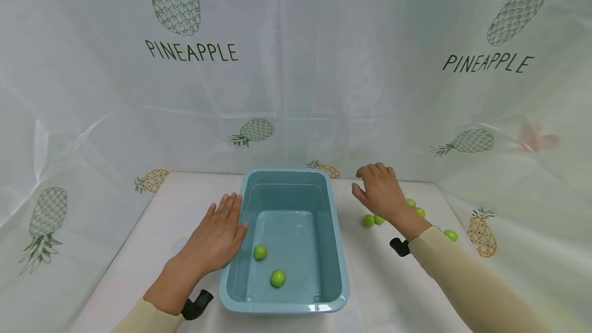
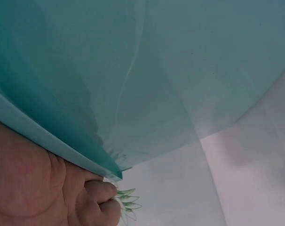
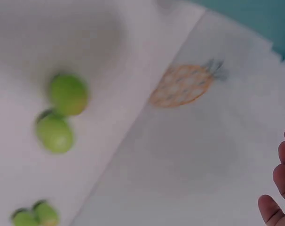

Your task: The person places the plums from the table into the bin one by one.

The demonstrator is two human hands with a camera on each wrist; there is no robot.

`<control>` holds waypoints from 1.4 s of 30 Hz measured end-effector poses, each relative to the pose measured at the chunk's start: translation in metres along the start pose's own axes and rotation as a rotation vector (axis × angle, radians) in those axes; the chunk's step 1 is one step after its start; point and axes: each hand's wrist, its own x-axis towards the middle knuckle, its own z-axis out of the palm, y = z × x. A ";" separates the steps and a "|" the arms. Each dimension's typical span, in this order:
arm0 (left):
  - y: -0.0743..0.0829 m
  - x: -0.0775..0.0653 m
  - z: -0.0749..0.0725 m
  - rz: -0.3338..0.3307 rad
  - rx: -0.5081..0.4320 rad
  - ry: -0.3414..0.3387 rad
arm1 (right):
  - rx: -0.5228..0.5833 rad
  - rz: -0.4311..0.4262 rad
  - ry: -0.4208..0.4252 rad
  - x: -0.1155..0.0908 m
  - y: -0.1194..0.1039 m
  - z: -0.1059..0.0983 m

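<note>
A light blue plastic basin (image 1: 287,308) stands on the table, with two small round green fruits (image 1: 277,278) on its floor. Flat along the basin's left rim rests my left hand (image 1: 215,235), fingers straight; the left wrist view has the palm (image 2: 29,179) against the rim, beside the basin's outer wall (image 2: 180,70). My right hand (image 1: 381,191) hovers to the right of the basin, its fingers loosely bent and holding nothing. Several more green fruits (image 1: 368,220) lie on the table under and around that arm; the right wrist view shows some of these fruits (image 3: 68,94) apart from the fingers (image 3: 283,179).
A white cloth covers the table (image 1: 185,189). Behind it and at both sides hangs a pale plastic sheet (image 1: 333,81) printed with pineapples. One green fruit (image 1: 450,235) lies farther right, near the table's right edge. Black straps with camera mounts (image 1: 400,246) sit on both wrists.
</note>
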 end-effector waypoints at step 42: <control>0.002 -0.002 -0.001 -0.003 -0.011 -0.009 | -0.198 -0.017 -0.246 -0.113 0.083 0.079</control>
